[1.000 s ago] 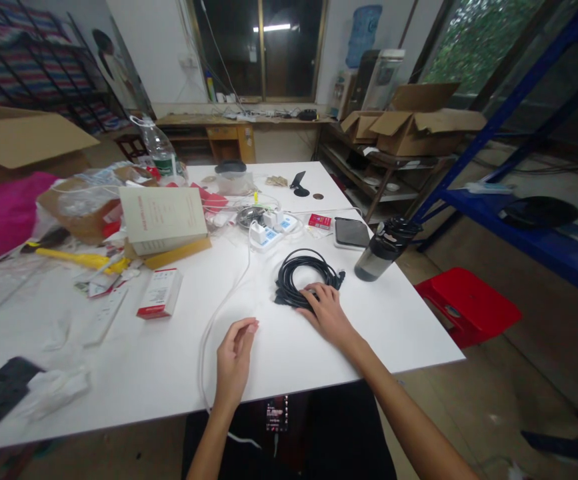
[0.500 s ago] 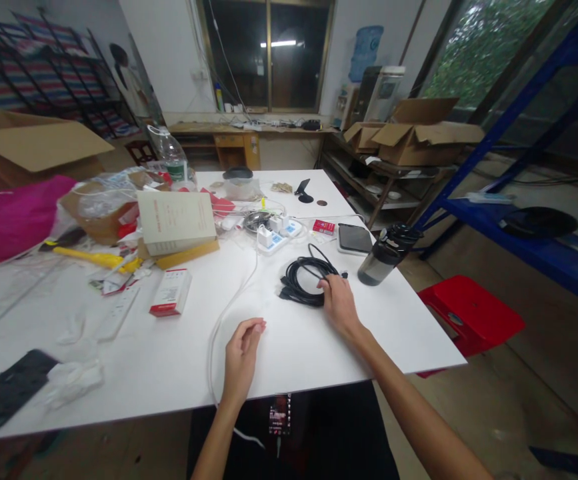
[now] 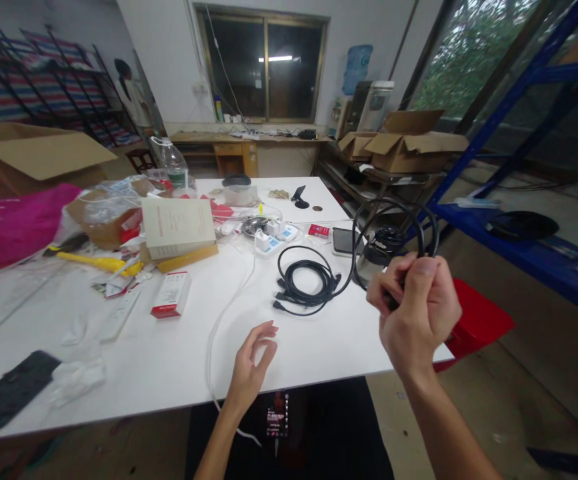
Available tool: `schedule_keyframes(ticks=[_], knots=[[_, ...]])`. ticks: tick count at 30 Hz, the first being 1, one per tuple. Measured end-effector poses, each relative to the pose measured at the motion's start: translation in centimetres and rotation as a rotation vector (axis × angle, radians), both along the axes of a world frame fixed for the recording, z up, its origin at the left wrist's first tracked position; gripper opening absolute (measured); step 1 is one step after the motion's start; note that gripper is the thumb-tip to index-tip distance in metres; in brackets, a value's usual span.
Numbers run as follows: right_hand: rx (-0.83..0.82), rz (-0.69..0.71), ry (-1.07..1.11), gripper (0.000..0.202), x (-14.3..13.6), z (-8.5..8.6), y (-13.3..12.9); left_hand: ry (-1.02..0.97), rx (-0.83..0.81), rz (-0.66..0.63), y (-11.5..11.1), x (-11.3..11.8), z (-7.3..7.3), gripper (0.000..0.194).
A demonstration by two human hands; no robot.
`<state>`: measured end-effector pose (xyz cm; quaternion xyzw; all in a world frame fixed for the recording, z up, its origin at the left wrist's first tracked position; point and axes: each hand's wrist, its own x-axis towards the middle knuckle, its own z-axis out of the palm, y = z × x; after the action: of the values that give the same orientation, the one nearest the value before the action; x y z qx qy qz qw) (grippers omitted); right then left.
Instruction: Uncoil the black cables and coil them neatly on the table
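Observation:
My right hand (image 3: 416,313) is raised over the table's right edge, its fingers wrapped round a black cable (image 3: 359,247) whose loops rise above the fist. From there the cable seems to run down to a flat coil of black cables (image 3: 306,287) on the white table (image 3: 213,373); several plugs stick out at the coil's left side. My left hand (image 3: 255,357) hovers near the front edge, fingers curved and apart, with nothing in it. Behind the right hand stands a dark bottle (image 3: 369,260), partly covered by the fist and cable.
White power strips with chargers (image 3: 271,239) lie beyond the coil, near a small red box (image 3: 319,231). To the left are a white-and-red box (image 3: 171,294), an open booklet (image 3: 179,223) and a black phone (image 3: 13,389). A red stool (image 3: 479,320) stands right. A lit phone (image 3: 277,417) rests below the table edge.
My right hand has lifted from the coil up and to the right, drawing loops of black cable with it. My left hand has shifted slightly right, its fingers opening wider.

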<state>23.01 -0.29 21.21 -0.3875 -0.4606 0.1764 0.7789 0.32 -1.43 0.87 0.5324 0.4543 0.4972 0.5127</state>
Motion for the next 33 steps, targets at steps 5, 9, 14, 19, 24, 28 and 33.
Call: schedule_keyframes(ticks=[5,9,14,19,24,28,33], knots=[[-0.254,0.167,-0.032,0.027,-1.3,-5.4,-4.4,-0.094,-0.134,-0.221,-4.4,1.6,0.4,0.053],[-0.458,0.289,-0.379,0.028,-1.3,-11.1,-6.0,-0.204,-0.257,-0.101,-5.7,2.0,0.1,0.054],[-0.412,0.221,-1.07,0.024,-2.2,-16.4,-4.8,-0.138,-0.285,0.04,-4.7,1.0,-0.4,0.065],[-0.35,0.333,-1.326,0.02,-4.0,-19.4,-3.9,0.025,-0.251,-0.08,-4.1,-0.1,0.2,0.054],[-0.34,0.379,-1.294,0.02,-4.4,-20.9,-4.4,0.203,-0.174,-0.027,-4.6,-0.8,0.5,0.047],[-0.373,0.37,-1.265,0.018,-4.2,-21.4,-4.7,0.287,-0.077,0.056,-5.6,-1.4,0.2,0.039],[-0.376,0.323,-1.215,0.018,-4.5,-21.8,-5.0,0.366,0.017,0.037,-7.5,-2.3,-0.6,0.028]])
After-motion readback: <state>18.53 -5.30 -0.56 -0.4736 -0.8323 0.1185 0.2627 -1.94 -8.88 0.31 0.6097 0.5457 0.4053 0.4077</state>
